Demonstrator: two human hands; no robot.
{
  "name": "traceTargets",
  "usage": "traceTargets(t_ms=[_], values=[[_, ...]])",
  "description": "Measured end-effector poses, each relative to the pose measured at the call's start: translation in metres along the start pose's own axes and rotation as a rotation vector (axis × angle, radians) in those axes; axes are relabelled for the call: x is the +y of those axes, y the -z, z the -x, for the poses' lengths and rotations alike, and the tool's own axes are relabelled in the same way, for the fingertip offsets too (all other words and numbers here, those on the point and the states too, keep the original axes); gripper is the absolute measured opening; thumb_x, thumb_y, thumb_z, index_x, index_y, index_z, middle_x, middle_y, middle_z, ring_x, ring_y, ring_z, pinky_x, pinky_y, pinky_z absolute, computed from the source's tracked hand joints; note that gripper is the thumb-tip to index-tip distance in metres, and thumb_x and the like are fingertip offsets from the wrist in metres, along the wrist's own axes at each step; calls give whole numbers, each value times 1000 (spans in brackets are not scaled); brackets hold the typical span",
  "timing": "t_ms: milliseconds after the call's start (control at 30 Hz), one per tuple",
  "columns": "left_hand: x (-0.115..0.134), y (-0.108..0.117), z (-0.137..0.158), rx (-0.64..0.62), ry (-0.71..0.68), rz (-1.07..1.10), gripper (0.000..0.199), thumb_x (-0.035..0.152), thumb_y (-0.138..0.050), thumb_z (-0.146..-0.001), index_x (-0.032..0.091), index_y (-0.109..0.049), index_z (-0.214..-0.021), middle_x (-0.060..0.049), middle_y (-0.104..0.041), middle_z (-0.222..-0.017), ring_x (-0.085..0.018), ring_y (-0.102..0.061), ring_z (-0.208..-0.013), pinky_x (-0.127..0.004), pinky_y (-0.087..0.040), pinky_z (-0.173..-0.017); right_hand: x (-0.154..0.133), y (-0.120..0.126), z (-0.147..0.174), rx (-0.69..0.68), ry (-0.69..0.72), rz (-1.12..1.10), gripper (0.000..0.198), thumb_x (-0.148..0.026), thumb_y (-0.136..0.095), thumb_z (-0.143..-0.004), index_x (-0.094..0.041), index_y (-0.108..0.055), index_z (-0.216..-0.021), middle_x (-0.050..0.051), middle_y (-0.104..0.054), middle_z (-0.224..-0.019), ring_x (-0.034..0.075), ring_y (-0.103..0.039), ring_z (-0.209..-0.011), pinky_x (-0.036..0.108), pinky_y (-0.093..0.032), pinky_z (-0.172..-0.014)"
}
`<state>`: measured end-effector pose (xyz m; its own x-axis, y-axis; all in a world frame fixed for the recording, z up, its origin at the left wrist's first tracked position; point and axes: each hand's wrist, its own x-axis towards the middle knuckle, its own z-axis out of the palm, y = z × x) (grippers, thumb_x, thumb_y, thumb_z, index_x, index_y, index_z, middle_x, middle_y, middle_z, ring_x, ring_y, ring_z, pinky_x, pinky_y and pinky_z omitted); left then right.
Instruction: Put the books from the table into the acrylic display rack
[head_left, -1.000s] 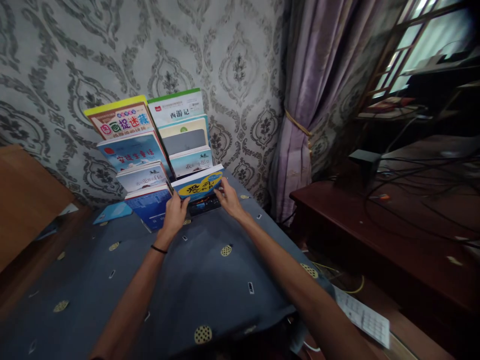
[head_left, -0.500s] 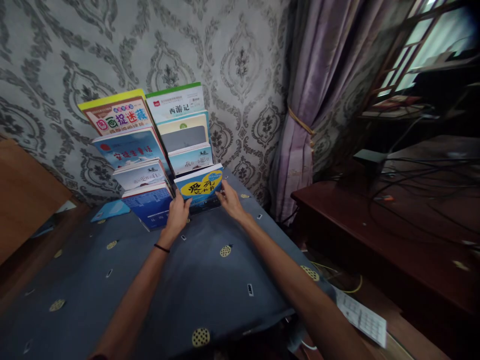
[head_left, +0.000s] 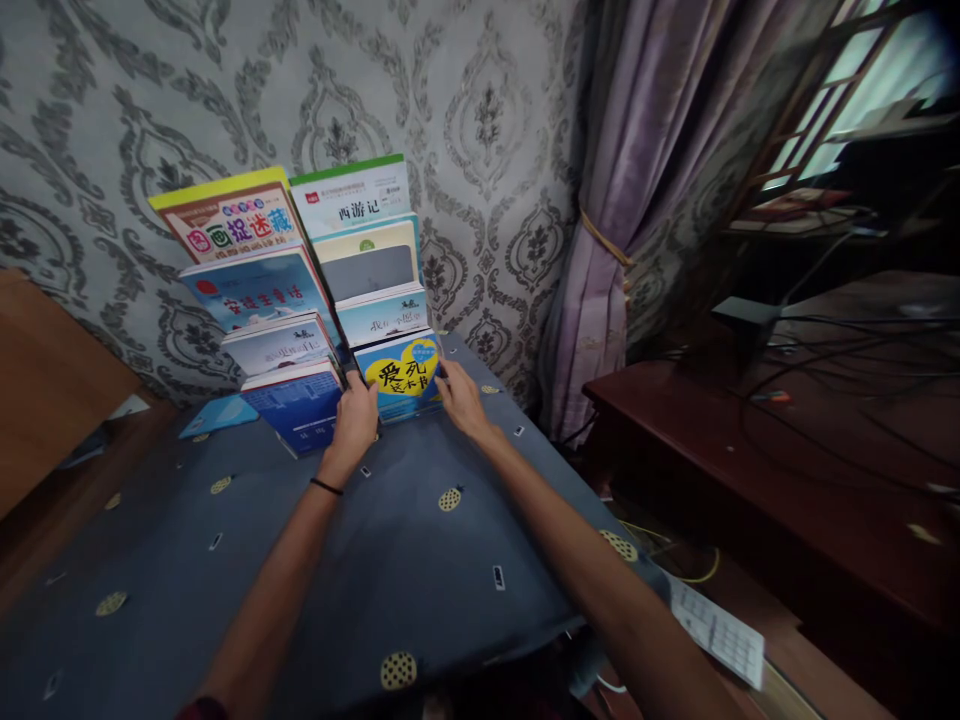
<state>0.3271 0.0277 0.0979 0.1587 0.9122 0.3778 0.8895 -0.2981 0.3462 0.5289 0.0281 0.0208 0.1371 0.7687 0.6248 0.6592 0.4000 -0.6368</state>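
"What have you got in your hands?"

"The blue-and-yellow book, between eleven and twelve o'clock from me. It stands leaning back at the front of the right-hand column of books."

"And how are you holding it?"

"By both sides. My left hand is clamped on its edge at the book's eight o'clock, thumb toward the front; the fingers behind are partly hidden. My right hand is closed on the opposite edge, at its three o'clock. I can't tell whether its bottom touches the tabletop."

"What's around it?"

"At its twelve o'clock, the pale-blue book rises just behind, with the green-topped book farthest back. At its nine o'clock, just beside my left hand, is the dark blue book, fronting the other column, with the yellow-topped book at the back."

"Anything farther off?"

"A light-blue flat item between ten and eleven, the tied purple curtain at one, and a reddish-brown table at two."
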Motion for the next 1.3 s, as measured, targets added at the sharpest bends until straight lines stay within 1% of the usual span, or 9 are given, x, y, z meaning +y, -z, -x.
traceTargets(t_ms=[200, 300, 367, 467, 567, 667, 800, 1133, 1300], values=[[5, 1, 4, -10, 19, -34, 20, 26, -46, -100, 14, -44, -116, -23, -72, -105, -33, -73, -98, -39, -54, -80, 1, 1, 1, -12, -1, 0, 45, -25, -43, -96, -16, -50, -139, 15, -63, -127, 27, -58, -115, 42, -48, -101], [4, -2, 6, 32, 18, -7, 25, 24, -50, -99, 13, -41, -120, -25, -68, -115, -33, -72, -102, -39, -54, -82, -4, 4, 1, -24, -21, 36, 45, -24, -43, -95, -16, -51, -139, 16, -65, -126, 28, -60, -113, 43, -49, -99], [4, -6, 6, 55, 22, 8, 29, 23, -51, -98, 13, -40, -122, -25, -67, -117, -32, -72, -104, -38, -54, -82, -7, 5, 1, -40, -63, 85, 45, -24, -43, -95, -16, -51, -139, 17, -67, -123, 29, -63, -110, 44, -50, -95], [2, -11, 7, 17, 50, 27, 28, 22, -50, -98, 13, -40, -122, -23, -71, -111, -31, -72, -102, -36, -54, -79, -8, 5, 2, -61, -141, 175, 43, -24, -45, -96, -19, -52, -138, 14, -71, -116, 30, -67, -102, 40, -52, -87], [2, -15, 6, -42, 76, 36, 25, 23, -49, -98, 14, -44, -120, -22, -73, -108, -31, -73, -100, -34, -54, -76, -9, 3, 2, -71, -172, 221, 38, -23, -48, -96, -22, -56, -133, 12, -74, -109, 28, -69, -96, 35, -51, -81], [3, -17, 6, -76, 94, 18, 21, 25, -48, -99, 14, -47, -117, -22, -73, -108, -30, -73, -100, -33, -53, -75, -15, 1, 1, -81, -209, 244, 34, -23, -49, -96, -21, -58, -129, 13, -75, -106, 28, -70, -93, 34, -49, -79], [4, -19, 4, -90, 123, -10, 20, 27, -41, -102, 13, -49, -114, -23, -74, -105, -30, -73, -99, -32, -52, -74, -24, 0, -1, -89, -271, 284, 37, -23, -47, -96, -17, -57, -131, 17, -74, -106, 30, -71, -92, 37, -49, -79], [5, -14, 4, -105, 103, -21, 20, 24, -39, -103, 12, -49, -115, -23, -73, -108, -28, -73, -101, -31, -50, -73, -13, -7, 0, -24, -186, 190, 33, -18, -51, -90, -17, -59, -123, 13, -71, -113, 25, -67, -100, 35, -50, -88], [6, -12, 3, -123, 119, -90, 22, 25, -37, -104, 11, -49, -116, -21, -73, -109, -28, -73, -101, -30, -50, -73, -9, -9, 0, -30, -219, 193, 32, -21, -51, -91, -18, -58, -122, 10, -73, -104, 24, -69, -93, 33, -51, -82]])
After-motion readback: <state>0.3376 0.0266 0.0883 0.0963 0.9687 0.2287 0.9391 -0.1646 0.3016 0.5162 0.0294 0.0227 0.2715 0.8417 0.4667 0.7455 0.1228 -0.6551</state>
